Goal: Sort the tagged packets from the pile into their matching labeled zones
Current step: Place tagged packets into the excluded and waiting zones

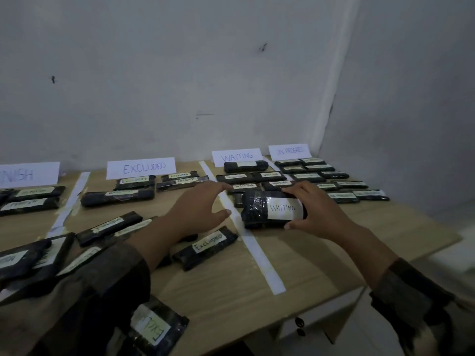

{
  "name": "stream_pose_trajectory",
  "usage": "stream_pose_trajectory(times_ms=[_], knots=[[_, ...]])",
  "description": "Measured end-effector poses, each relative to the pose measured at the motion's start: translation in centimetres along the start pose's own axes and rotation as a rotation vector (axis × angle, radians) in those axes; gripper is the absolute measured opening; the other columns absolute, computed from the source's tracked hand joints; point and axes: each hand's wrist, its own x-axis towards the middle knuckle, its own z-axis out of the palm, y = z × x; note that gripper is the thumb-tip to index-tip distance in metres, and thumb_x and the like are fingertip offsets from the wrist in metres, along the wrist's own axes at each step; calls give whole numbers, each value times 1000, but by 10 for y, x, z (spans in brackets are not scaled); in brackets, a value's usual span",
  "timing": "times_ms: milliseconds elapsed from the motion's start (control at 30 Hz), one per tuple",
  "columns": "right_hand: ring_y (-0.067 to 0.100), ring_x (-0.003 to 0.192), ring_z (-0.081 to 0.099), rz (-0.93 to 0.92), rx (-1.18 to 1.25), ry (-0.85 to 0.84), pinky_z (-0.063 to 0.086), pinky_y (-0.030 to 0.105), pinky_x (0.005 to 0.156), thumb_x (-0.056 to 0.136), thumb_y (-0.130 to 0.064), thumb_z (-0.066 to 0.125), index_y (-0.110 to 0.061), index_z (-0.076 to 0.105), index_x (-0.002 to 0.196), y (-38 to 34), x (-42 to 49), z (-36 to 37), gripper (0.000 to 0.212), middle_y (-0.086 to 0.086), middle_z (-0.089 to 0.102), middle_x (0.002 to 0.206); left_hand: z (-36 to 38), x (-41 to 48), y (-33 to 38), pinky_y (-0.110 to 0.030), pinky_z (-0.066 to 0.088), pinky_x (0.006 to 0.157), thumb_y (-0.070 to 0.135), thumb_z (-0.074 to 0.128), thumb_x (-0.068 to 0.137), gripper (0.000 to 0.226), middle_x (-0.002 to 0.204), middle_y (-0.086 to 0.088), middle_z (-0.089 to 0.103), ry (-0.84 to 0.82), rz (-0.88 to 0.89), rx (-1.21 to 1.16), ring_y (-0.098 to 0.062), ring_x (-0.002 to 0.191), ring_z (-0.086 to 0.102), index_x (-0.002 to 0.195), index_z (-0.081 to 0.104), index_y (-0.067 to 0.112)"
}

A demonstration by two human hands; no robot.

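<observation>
Nearest packet: tag upside down, reads "EXCL".
Right hand: curled round right end of WAITING packet.
Left hand: spread wide, holding nothing.
WAITING packet: right of tape strip, before WAITING sign.
Farther left: EXCLUDED sign, loose EXCLUDED packet, FINISH packet.
</observation>
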Motion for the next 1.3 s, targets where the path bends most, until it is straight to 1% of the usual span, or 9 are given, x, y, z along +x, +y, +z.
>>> stream_pose_trajectory(times_ms=[133,267,433,700,900,1000,1100,1200,1300], knots=[[16,118,43,32,-46,-39,31,23,87,62,-44,83,-23,44,137,22,-18,-10,88,-2,46,130,16,11,22,-35,39,102,39,61,86,56,140,4,47,-15,31,5,-16,128,44,137,41,26],[16,122,41,83,-61,-103,33,28,95,64,-44,82,-25,41,139,42,-34,-19,88,-4,43,135,34,17,39,-33,41,98,41,59,87,55,138,5,48,-31,69,44,-16,126,45,137,41,26],[16,122,40,133,-73,-204,30,27,94,65,-44,81,-27,39,140,62,-50,-25,88,-4,42,135,55,17,57,-34,42,96,39,59,87,56,138,5,47,-90,95,56,-16,124,46,137,40,27],[18,128,37,176,-31,-435,34,32,102,71,-45,77,-32,33,143,79,-54,-22,86,-7,36,142,70,10,71,-33,41,97,45,56,87,57,136,5,47,-112,94,83,-15,123,46,138,38,25],[17,136,30,180,6,-511,29,33,109,76,-40,74,-32,29,145,81,-51,-24,83,-7,30,150,71,7,76,-34,41,99,44,56,88,57,142,5,44,-107,105,77,-14,128,43,139,39,25],[17,138,28,174,7,-497,23,36,113,73,-40,77,-34,28,145,76,-50,-29,88,-8,28,151,70,6,75,-34,41,99,44,56,88,57,141,5,45,-103,103,72,-14,126,44,139,39,25],[15,137,31,174,104,-421,27,38,113,67,-43,81,-36,31,144,61,-48,-34,92,-9,30,150,67,5,72,-33,42,97,44,56,88,56,137,5,47,-94,99,67,-14,123,46,139,40,26],[13,135,35,142,190,-296,31,36,110,73,-48,75,-35,36,141,36,-43,-31,80,-10,35,148,61,3,68,-34,42,97,44,57,88,58,137,4,49,-79,101,72,-15,124,46,140,38,26],[12,130,40,80,216,-127,33,34,108,78,-46,70,-32,42,137,9,-35,-23,67,-10,43,142,52,1,61,-34,42,97,42,57,88,58,138,4,49,-56,95,77,-16,123,47,140,39,26]])
